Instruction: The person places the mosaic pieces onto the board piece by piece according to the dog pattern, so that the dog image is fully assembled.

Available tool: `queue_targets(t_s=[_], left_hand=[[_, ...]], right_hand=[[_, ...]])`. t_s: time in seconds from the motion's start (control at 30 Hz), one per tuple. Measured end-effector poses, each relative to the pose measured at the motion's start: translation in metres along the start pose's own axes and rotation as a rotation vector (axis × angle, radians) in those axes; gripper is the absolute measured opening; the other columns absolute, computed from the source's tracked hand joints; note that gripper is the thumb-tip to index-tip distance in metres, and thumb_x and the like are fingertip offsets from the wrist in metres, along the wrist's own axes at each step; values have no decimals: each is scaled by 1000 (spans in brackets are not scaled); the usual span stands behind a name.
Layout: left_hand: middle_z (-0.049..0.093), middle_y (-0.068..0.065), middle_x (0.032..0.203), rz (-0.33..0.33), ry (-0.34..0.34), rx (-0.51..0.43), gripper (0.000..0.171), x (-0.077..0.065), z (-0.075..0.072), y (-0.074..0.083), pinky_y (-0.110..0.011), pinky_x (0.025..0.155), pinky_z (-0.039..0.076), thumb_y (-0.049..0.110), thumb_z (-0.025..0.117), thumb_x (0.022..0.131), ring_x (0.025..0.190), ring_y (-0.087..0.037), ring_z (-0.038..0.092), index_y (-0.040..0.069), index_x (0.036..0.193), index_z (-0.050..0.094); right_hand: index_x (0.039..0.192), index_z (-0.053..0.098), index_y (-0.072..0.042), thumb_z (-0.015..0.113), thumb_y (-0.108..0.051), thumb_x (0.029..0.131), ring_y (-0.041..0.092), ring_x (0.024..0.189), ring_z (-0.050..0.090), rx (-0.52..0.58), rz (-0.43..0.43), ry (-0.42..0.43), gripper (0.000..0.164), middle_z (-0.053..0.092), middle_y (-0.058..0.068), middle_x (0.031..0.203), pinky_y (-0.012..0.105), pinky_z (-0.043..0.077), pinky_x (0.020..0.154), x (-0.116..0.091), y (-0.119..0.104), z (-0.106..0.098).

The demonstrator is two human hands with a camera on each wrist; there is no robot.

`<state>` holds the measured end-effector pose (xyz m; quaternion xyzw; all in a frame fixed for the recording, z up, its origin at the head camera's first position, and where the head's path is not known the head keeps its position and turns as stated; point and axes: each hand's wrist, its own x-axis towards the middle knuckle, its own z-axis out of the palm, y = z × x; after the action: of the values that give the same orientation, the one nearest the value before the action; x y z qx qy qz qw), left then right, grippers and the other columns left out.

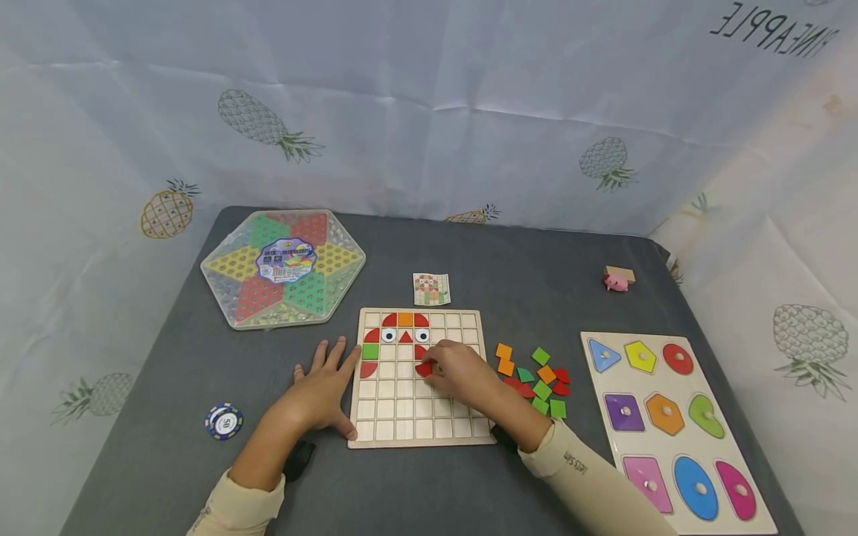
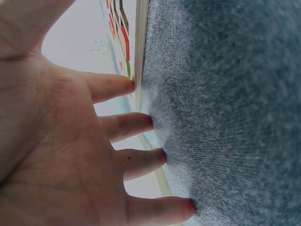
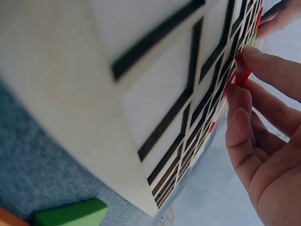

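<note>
A wooden grid board [image 1: 402, 430] lies on the dark table. My left hand [image 1: 318, 394] spreads its fingers along the board's left side; in the left wrist view fingertips [image 2: 157, 155] rest on the cloth and one touches the board's edge. My right hand [image 1: 462, 372] pinches a red quarter-round tile [image 3: 242, 69] between thumb and fingers, low over a cell right of centre. Set in the board are red quarter-rounds [image 1: 369, 369], an orange square [image 1: 405, 319], a green square [image 1: 370, 351], a red triangle [image 1: 405, 338] and two eye tiles [image 1: 389, 335].
Loose green, orange and red tiles [image 1: 541, 388] lie right of the board. A picture card [image 1: 432, 289] lies behind it. Around stand a hexagonal game box [image 1: 268, 305], poker chips [image 1: 223, 421], a knobbed shape puzzle [image 1: 633, 461] and a pink pig figure [image 1: 616, 282].
</note>
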<state>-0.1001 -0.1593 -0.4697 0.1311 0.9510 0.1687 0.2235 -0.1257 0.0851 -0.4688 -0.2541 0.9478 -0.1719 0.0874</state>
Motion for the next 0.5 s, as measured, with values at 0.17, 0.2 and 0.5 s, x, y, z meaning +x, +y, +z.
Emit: queue_targets(t_s=[0.17, 0.2, 0.5], left_hand=[[8, -22, 149, 1, -1, -6, 130, -1, 0, 0, -75, 88, 12, 41, 89, 41, 134, -46, 0, 10, 146, 17], [7, -21, 149, 2, -2, -8, 130, -1, 0, 0, -75, 88, 12, 41, 89, 42, 134, -46, -1, 10, 146, 17], [8, -21, 149, -3, -1, -10, 129, -2, -2, 2, -75, 88, 12, 40, 89, 42, 134, -45, -1, 10, 145, 18]], right_hand=[[98, 68, -11, 71, -23, 77, 9, 75, 54, -26, -2, 13, 25, 64, -1, 91, 24, 48, 70, -1, -1, -1], [98, 68, -11, 71, -23, 77, 9, 74, 54, -30, -4, 12, 24, 64, -1, 90, 24, 48, 69, -1, -2, -1], [90, 72, -11, 65, -23, 82, 8, 73, 57, -120, -86, 52, 16, 63, -2, 84, 22, 49, 67, 0, -2, -2]])
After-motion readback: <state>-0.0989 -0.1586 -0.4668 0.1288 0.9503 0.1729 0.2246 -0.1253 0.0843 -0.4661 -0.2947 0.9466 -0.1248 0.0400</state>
